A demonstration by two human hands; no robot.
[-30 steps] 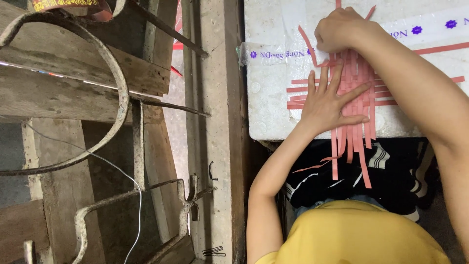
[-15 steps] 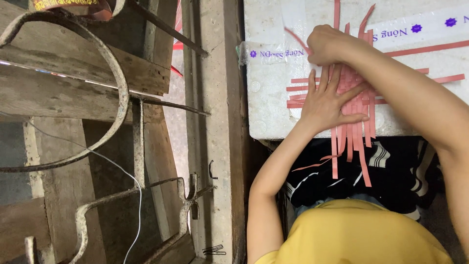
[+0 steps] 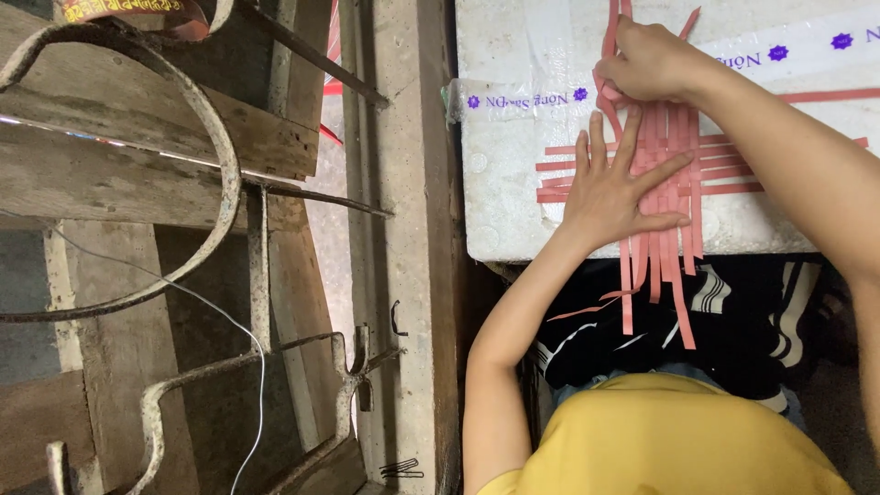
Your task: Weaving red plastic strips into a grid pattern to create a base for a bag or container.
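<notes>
Lighting, as I read it from my station: soft and even, brightest on the white counter (image 3: 513, 211) under the fingers (image 3: 642, 174). No glare. Faint shadow beneath those fingers; deep shade below them under the counter's edge. Focus sharp throughout; slight bending of lines far left of the fingers.
</notes>
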